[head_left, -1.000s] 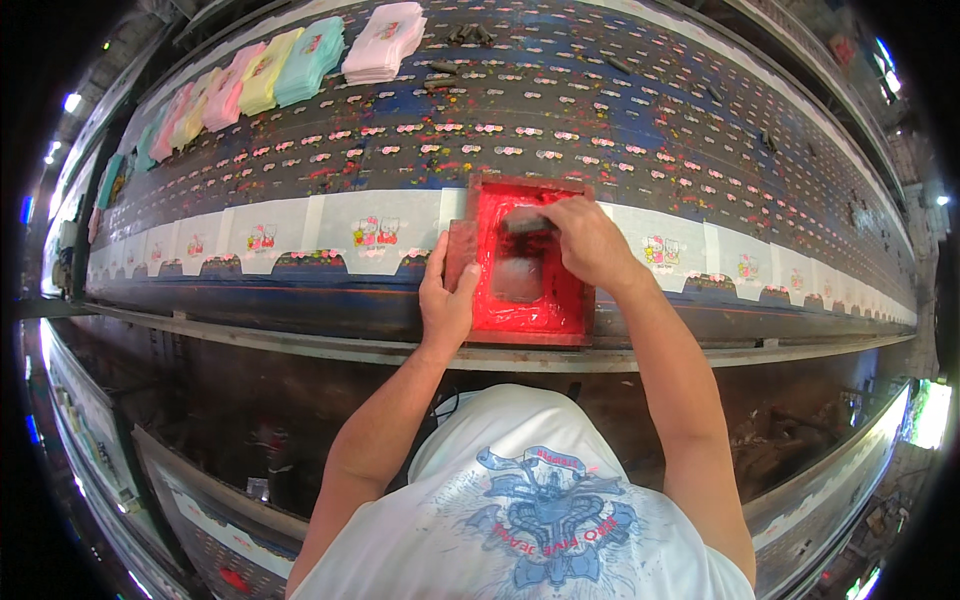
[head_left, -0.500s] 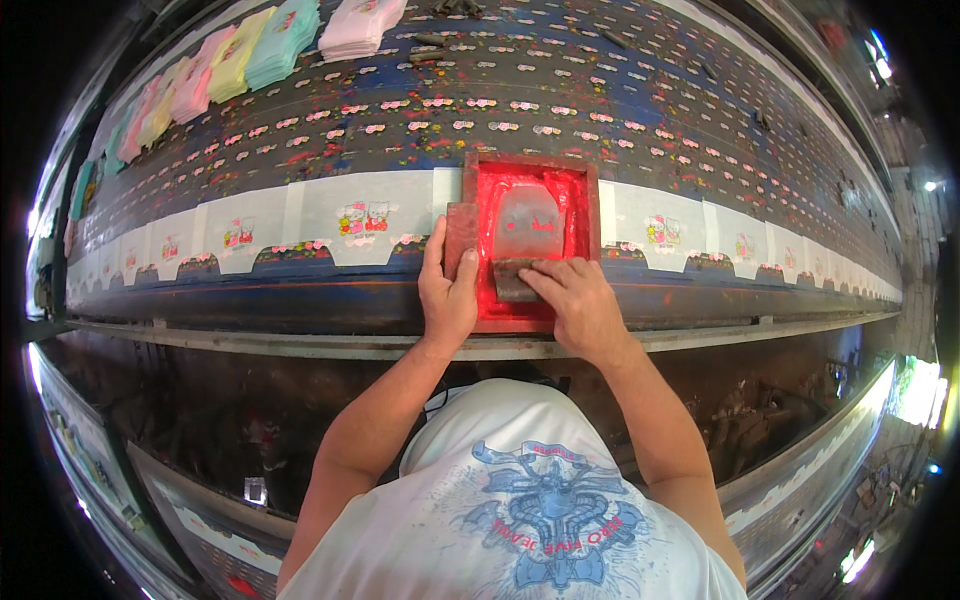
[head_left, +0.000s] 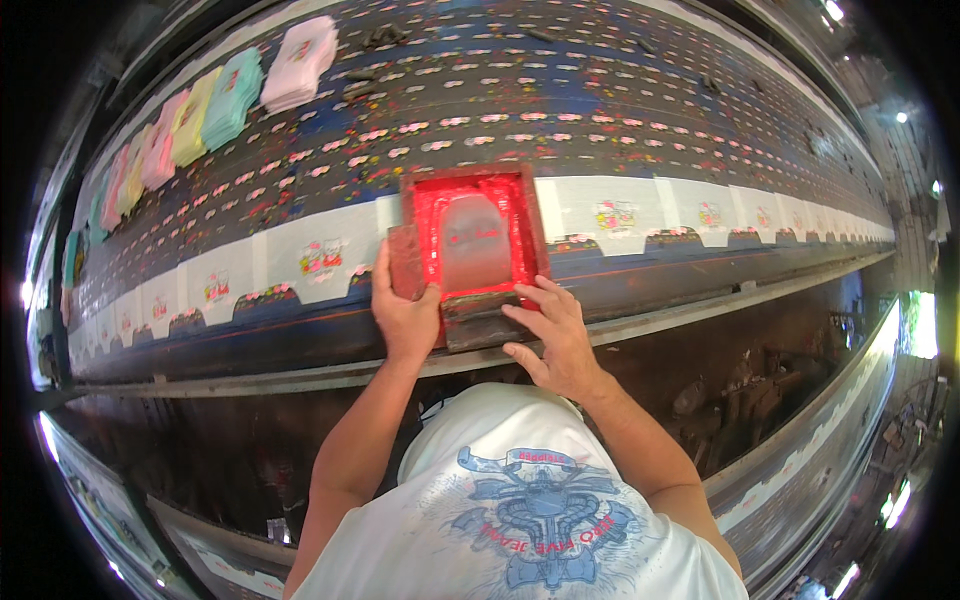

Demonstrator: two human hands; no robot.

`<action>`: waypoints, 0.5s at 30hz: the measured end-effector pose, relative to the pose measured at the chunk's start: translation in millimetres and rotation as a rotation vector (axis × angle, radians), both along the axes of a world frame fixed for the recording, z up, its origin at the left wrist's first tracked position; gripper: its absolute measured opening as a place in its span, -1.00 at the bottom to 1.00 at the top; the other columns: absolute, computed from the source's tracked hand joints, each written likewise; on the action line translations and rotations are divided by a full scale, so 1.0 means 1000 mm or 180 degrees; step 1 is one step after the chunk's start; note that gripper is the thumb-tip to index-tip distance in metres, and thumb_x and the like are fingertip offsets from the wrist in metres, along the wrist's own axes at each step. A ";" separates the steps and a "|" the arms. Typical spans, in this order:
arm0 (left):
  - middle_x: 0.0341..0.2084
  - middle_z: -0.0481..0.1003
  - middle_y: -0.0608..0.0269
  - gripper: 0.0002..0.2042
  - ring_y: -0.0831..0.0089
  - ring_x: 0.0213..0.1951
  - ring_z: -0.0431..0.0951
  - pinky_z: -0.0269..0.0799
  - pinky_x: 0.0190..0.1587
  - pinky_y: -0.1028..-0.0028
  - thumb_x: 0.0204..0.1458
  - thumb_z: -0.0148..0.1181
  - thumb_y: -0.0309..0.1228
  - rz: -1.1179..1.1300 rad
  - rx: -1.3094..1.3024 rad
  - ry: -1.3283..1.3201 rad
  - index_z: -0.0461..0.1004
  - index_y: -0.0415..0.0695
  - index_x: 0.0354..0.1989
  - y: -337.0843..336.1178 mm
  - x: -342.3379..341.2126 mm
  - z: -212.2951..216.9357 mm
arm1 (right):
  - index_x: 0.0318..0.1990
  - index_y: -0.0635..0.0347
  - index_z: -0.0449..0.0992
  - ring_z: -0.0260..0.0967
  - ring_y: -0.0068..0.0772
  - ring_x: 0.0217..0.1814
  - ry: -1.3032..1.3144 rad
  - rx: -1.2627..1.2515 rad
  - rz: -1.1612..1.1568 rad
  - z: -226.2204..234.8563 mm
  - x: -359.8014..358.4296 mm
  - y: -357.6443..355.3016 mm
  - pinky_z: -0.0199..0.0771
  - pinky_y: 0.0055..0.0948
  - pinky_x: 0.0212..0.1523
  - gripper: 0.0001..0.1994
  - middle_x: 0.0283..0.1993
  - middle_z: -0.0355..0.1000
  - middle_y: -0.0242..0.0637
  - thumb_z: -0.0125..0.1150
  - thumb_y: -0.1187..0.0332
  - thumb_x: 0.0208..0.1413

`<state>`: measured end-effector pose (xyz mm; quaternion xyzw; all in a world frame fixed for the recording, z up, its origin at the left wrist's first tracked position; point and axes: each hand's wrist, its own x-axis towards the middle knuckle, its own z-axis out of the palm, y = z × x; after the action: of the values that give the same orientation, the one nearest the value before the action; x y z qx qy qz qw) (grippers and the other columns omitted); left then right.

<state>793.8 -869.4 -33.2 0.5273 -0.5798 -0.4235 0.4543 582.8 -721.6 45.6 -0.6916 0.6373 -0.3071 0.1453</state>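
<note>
A wooden screen-printing frame [head_left: 541, 230] smeared with red ink lies over the row of white cut pieces. Its mesh [head_left: 477, 250] has a grey arched area bordered by wet red ink. My left hand [head_left: 408, 317] grips the wooden block [head_left: 404, 262] on the frame's left side, fingers along the outer edge and thumb at its near end. A dark squeegee [head_left: 480, 318] lies across the near end of the frame. At its right end, my right hand [head_left: 558, 340] has its fingers spread, the fingertips by the frame's near right corner and the thumb apart.
White pieces [head_left: 225, 280] printed with small cartoon figures run in a row along the near table edge. Stacks of pink, yellow and mint pieces [head_left: 232, 98] lie at the far left. Small dark lumps [head_left: 385, 37] rest on the ink-spotted table. A rail [head_left: 640, 326] borders its near side.
My view has turned, so the table slants and the frame appears farther left. The right hand has loosened from the squeegee, which now lies at the frame's near end; its fingers have spread.
</note>
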 end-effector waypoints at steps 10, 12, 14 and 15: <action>0.55 0.38 -0.10 -0.07 0.15 0.56 0.41 0.30 0.62 0.23 0.02 0.44 -0.73 -0.0133 -0.0193 -0.0026 0.23 -0.31 0.67 0.043 -0.113 0.024 | 0.36 0.20 0.67 0.36 0.03 0.64 -0.1601 0.0117 -0.0801 -0.033 -0.120 0.065 0.26 -0.01 0.66 -0.52 0.53 0.52 0.00 0.50 0.34 0.31; 0.55 0.38 -0.10 -0.06 0.15 0.56 0.41 0.30 0.62 0.23 0.02 0.44 -0.73 -0.0167 -0.0178 -0.0012 0.23 -0.31 0.68 0.054 -0.149 0.018 | 0.36 0.18 0.67 0.34 0.07 0.65 -0.1577 0.0064 -0.0836 -0.034 -0.153 0.076 0.22 0.03 0.67 -0.51 0.52 0.54 -0.02 0.51 0.35 0.29; 0.53 0.40 -0.10 -0.05 0.16 0.54 0.42 0.30 0.61 0.22 0.01 0.46 -0.72 -0.0138 0.0040 0.0281 0.23 -0.31 0.67 0.065 -0.183 0.011 | 0.37 0.15 0.67 0.31 0.15 0.66 -0.1608 0.0033 -0.0836 -0.034 -0.186 0.088 0.19 0.09 0.67 -0.49 0.51 0.55 -0.03 0.54 0.37 0.26; 0.53 0.40 -0.10 -0.05 0.16 0.54 0.43 0.30 0.61 0.21 0.01 0.47 -0.72 -0.0099 0.0097 0.0336 0.23 -0.31 0.67 0.070 -0.197 0.008 | 0.36 0.16 0.67 0.29 0.17 0.67 -0.1594 0.0028 -0.0802 -0.034 -0.201 0.094 0.19 0.09 0.68 -0.49 0.52 0.54 -0.04 0.53 0.39 0.24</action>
<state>596.3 -799.1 -25.4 0.5020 -0.5566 -0.4665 0.4696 381.6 -628.1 11.6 -0.5089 0.6639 -0.4813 0.2620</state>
